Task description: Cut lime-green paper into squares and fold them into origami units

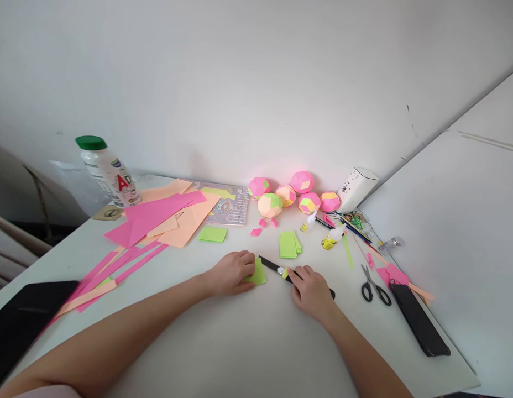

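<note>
My right hand (310,292) is closed around a utility knife (271,265) with a black and yellow handle. Its long dark blade is out and points left, with the tip close to the upper edge of a green paper piece (260,273). My left hand (234,273), its fingers curled, grips the left part of that piece against the table, so that side is hidden. Just beyond the knife lies a small stack of green paper squares (287,245). Another green paper piece (213,234) rests beyond my left hand.
Several paper balls (302,182) line the wall near glue bottles (332,237). Scissors (375,286) and a black phone (419,320) lie at right. Pink and peach sheets (157,221), paper strips (115,271), a bottle (111,171) and a dark tablet-like slab (28,312) occupy the left.
</note>
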Motion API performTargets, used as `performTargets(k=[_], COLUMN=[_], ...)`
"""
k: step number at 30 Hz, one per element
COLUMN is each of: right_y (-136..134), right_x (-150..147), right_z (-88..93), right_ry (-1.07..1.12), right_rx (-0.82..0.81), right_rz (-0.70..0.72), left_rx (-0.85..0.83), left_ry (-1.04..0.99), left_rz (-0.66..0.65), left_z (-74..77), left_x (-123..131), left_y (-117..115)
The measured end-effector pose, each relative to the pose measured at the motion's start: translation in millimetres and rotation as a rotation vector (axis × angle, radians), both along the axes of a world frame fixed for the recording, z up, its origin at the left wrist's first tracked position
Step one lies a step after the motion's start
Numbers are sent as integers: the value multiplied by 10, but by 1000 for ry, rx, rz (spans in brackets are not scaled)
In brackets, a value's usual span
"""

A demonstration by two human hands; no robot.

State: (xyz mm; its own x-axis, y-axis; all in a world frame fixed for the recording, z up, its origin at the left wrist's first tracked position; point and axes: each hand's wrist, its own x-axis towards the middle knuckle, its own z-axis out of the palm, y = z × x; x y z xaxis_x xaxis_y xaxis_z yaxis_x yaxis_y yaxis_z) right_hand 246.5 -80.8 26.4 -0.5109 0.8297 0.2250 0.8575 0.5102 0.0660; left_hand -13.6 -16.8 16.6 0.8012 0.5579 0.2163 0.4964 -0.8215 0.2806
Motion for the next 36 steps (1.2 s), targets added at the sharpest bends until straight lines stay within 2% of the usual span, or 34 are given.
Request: performTargets(k=[3, 6, 12, 18, 23, 29, 36], right_y=[13, 16, -12, 12, 40, 45, 57], right_x=[214, 345, 261, 216, 206, 210, 360], right_z=[93, 170, 131, 10, -24, -6, 120], right_ry=[17, 27, 45, 163, 226, 257, 207], right_rx=[14, -17, -45, 9, 47, 83, 5], right_rz=[9, 101, 230, 223, 227, 210, 247], left_rx=[-13, -16, -10, -34, -68, -91, -78], left_ry=[12, -2, -21, -13, -45, -122, -166], left_rz=[11, 17, 25, 5, 7, 33, 11], left_z=[4, -20, -56, -22, -38, -91, -63], left_x=[-8, -15, -14, -29, -34, -39, -39], left_y=[1, 9, 15, 21, 17, 13, 17])
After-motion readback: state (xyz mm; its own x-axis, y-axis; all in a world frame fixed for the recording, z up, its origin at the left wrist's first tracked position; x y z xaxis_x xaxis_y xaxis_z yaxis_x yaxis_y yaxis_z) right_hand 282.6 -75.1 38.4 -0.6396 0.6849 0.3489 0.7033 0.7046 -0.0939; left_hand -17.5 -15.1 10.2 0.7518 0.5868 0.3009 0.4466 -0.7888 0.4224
